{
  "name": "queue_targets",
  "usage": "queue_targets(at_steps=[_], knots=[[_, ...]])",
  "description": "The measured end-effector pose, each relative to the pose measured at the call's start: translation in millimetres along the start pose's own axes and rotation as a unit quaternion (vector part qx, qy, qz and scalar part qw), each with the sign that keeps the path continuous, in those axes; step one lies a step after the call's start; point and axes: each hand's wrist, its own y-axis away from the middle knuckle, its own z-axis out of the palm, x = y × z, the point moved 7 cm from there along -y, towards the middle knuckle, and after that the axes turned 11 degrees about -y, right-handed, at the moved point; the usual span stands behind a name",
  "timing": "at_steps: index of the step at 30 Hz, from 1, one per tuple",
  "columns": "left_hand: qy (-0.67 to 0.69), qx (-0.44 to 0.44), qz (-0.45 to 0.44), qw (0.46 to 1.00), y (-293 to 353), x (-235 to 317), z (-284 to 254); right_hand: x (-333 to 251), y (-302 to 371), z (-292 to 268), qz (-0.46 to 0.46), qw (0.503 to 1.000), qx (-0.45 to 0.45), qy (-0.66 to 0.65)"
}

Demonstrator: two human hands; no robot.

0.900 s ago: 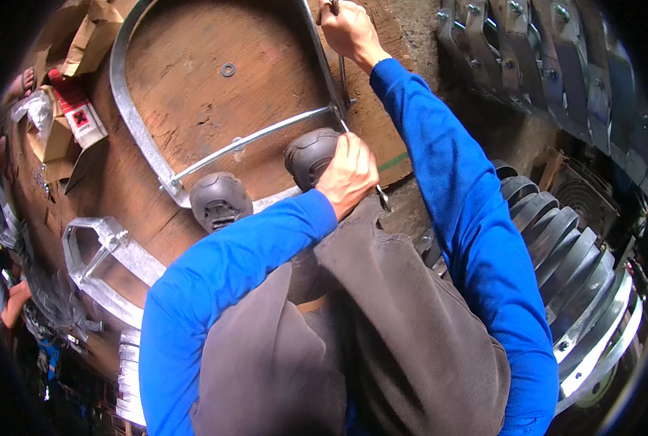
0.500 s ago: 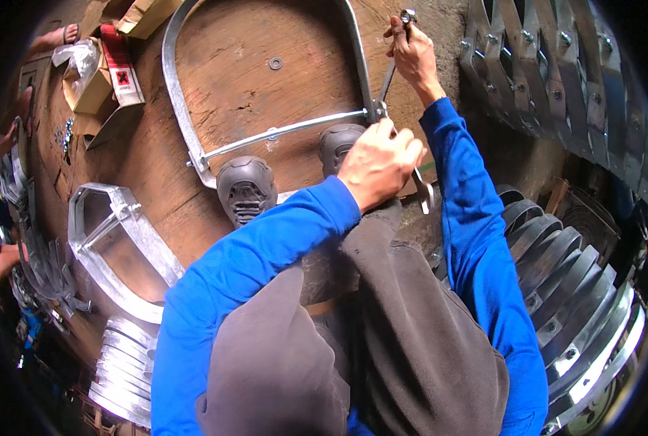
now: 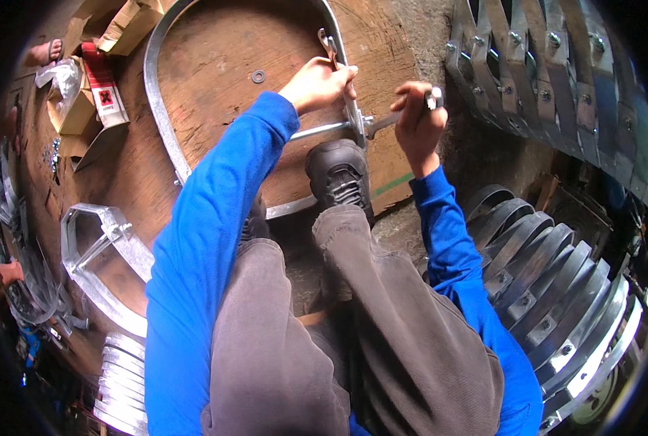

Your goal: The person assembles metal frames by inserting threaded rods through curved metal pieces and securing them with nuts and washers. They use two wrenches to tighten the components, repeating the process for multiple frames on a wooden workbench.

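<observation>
A large U-shaped galvanized steel frame lies on the wooden board, with a threaded rod spanning its two arms. My left hand is closed around a wrench beside the frame's right arm. One wrench end sticks up past the fingers; the other reaches down toward the rod's end. My right hand grips a second wrench outside that arm. Its jaw sits at the nut on the rod's end, and its other end shows past my fingers. My shoe is right beside the joint.
A washer lies on the wooden board. Opened cardboard boxes stand at the far left, near a smaller metal frame. Stacked metal bands and bolted brackets fill the right side. Another person's foot shows far left.
My left hand has moved away from me, past the rod, and its wrench now points away. My right hand has come nearer, swinging its wrench outward. The view has shifted slightly.
</observation>
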Motion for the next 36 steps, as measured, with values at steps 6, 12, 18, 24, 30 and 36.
queue_targets(at_steps=[6, 12, 18, 24, 30, 36], knots=[[0.030, -0.031, -0.069, 0.997, -38, -19, 1, -20, 29, -11, -0.073, 0.997, 0.021, -0.017], [0.082, -0.008, -0.103, 0.991, -33, -27, 7, -8, 21, 9, -0.107, 0.994, -0.028, -0.007], [0.072, 0.031, -0.096, 0.992, -30, -41, 10, -2, 9, 21, -0.113, 0.992, -0.023, -0.047], [0.146, 0.087, -0.118, 0.978, -28, -54, 17, 7, 11, 19, -0.085, 0.994, -0.007, -0.068], [0.073, 0.101, -0.098, 0.987, -39, -52, 18, 10, 11, 21, -0.092, 0.992, 0.001, -0.082], [-0.007, 0.151, -0.108, 0.983, -37, -48, 24, 9, 13, 22, -0.051, 0.996, 0.017, -0.065]])
